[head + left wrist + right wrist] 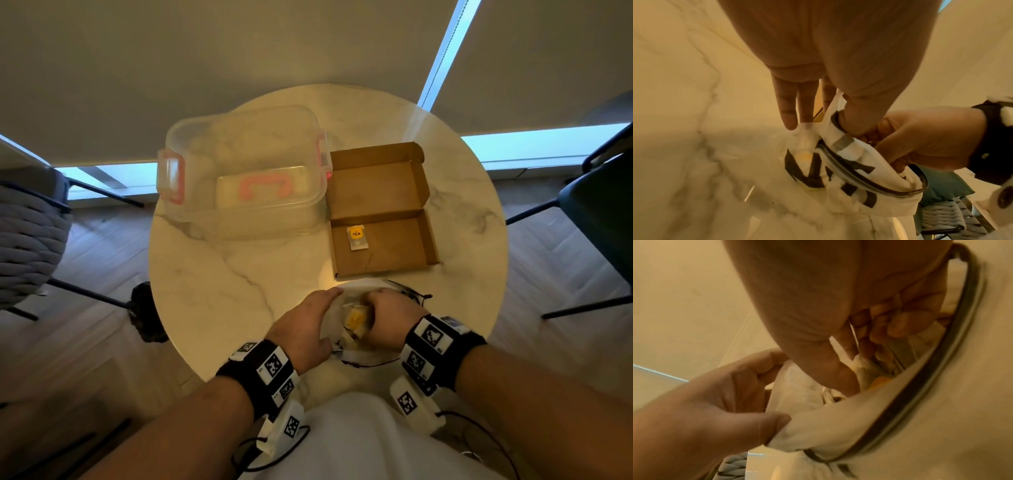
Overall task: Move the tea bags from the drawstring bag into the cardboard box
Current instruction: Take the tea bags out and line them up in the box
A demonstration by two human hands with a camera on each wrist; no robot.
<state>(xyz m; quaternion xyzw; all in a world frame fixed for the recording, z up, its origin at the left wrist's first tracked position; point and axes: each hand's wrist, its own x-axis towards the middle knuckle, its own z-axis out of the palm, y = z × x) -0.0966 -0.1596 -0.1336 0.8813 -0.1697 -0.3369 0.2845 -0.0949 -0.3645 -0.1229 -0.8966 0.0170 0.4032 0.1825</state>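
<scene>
The white drawstring bag (346,342) (849,194) (838,423) with black print lies at the near edge of the table, its mouth open. My left hand (330,320) (838,116) (748,394) pinches the bag's rim, thumb on the fabric. My right hand (373,310) (875,337) (920,142) reaches into the mouth, fingers curled round a white and yellow tea bag (863,369) (356,320). Just beyond the hands, the brown cardboard box (411,253) lies open, holding one tea bag (356,236) with a yellow TEA label at its left side.
A clear plastic container (239,171) with pink clasps stands at the back left of the round marble table (239,291), touching the box's left side. Chairs stand at the left (30,240) and right (599,222). A dark object (144,311) lies on the floor by the table's left edge.
</scene>
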